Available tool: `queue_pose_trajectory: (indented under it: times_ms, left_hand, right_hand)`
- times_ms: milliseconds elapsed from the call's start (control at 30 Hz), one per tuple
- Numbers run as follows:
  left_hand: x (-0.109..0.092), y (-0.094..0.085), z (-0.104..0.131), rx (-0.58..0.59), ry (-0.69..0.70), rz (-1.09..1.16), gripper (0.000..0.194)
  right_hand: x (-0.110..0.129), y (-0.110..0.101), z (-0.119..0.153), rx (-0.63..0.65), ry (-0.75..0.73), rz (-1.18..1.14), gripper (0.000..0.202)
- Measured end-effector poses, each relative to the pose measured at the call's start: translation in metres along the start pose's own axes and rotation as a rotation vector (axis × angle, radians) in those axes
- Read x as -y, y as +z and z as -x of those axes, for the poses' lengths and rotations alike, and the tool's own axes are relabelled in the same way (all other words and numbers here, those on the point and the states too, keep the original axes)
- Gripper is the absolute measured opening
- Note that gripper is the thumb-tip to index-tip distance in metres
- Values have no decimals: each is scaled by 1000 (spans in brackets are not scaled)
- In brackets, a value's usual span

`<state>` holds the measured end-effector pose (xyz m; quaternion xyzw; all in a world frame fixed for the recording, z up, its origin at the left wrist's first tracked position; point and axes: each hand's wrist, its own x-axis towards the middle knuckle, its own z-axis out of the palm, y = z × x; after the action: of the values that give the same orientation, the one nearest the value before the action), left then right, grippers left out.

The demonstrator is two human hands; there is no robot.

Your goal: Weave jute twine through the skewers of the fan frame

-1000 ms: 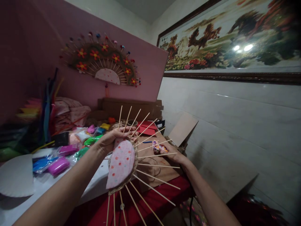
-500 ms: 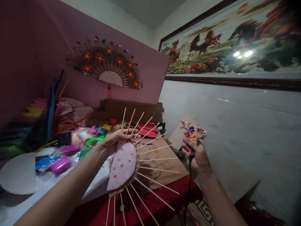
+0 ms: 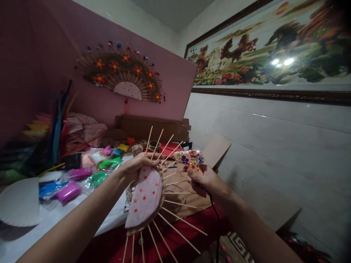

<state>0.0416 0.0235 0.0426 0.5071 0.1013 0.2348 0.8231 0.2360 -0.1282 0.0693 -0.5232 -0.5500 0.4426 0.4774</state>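
Observation:
My left hand (image 3: 142, 160) grips the upper end of a half-round fan piece (image 3: 145, 197), covered in pale cloth with red dots and edged with twine. Thin wooden sticks (image 3: 182, 223) radiate from its curved edge. My right hand (image 3: 203, 179) is closed round a flower-patterned glue gun (image 3: 189, 157) with a black cord (image 3: 216, 212) hanging below. The gun's nozzle end points left toward the upper sticks; whether it touches them I cannot tell. Behind the fan piece, a coil of twine (image 3: 130, 191) partly shows.
Bagged coloured clay (image 3: 70, 191) and a white half-disc (image 3: 19, 202) lie on the left. Twine balls (image 3: 137, 149), red paper (image 3: 168, 148) and a blue pen (image 3: 172, 167) lie farther back. A finished fan (image 3: 128, 73) hangs on the pink board (image 3: 175, 84).
My right hand has brought the glue gun left, from beside the wall to the fan's upper sticks. The fan piece in my left hand has shifted slightly right.

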Motion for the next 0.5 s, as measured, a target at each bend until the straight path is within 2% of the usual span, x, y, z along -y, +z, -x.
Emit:
queue_pose_trajectory:
  times_ms: [133,500]
  left_hand:
    - [1,2,0,29,2,-19,30]
    - [2,2,-1,-10,-1,-28,32]
  right_hand:
    - [0,3,-3,5,38,18,46]
    - [4,8,-5,-43,46,40,46]
